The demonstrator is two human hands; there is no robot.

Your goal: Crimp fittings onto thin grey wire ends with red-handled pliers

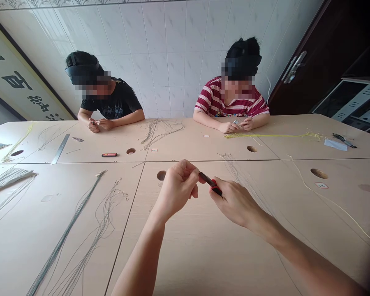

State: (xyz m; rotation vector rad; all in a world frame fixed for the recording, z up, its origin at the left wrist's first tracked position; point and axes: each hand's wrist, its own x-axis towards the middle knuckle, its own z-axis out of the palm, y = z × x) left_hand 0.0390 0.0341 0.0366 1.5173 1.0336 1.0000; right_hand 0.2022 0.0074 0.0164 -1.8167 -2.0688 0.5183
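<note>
what the left hand pinches, at centre, is too small to tell; the right hand hides part of the red-and-black tool. at lower left, the bottom edge cuts off grey cords.

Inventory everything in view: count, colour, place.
Table: one, beige, foreground
Red-trimmed tool: one, black and red, centre
Cords: many, greyish and yellow, on table
Holes: at least five, dark, in table
Ruler: one, silver, far left
Slim object: one, red and black, left
Paper: one, white, far right
Co-workers: two, black and red-striped shirts, opposite
Calligraphy: one, black, left
Door: one, dark brown, right
Wall: one, pale, back
Left hand: one, bare, at tool's tip
Right hand: one, bare, around tool
</note>
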